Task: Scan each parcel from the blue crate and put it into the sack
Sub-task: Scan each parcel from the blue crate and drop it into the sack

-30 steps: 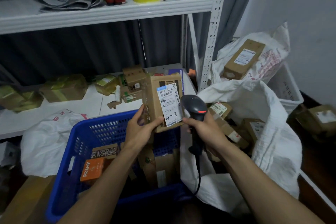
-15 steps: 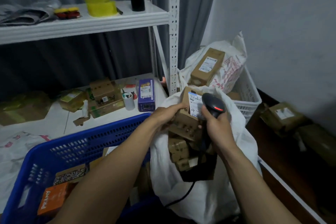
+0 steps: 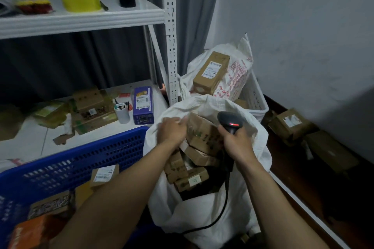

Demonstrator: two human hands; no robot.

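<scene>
The white sack stands open right of the blue crate and holds several cardboard parcels. A brown parcel lies tilted on top of that pile. My left hand is over the sack's mouth, fingers loose against the parcel's left end, blurred by motion. My right hand grips the black scanner, whose red light shows, just right of the parcel; its cable hangs down over the sack. In the crate lie a labelled parcel, a patterned box and an orange box.
A white shelf post rises behind the sack. Behind it, a second sack with a box sits in a white basket. A purple box and more cartons lie on the lower shelf. Parcels lie on the dark floor at right.
My left hand carried the parcel from above the crate rightward into the sack, and its grip has loosened. The scanner hand followed to the right. The camera turned right.
</scene>
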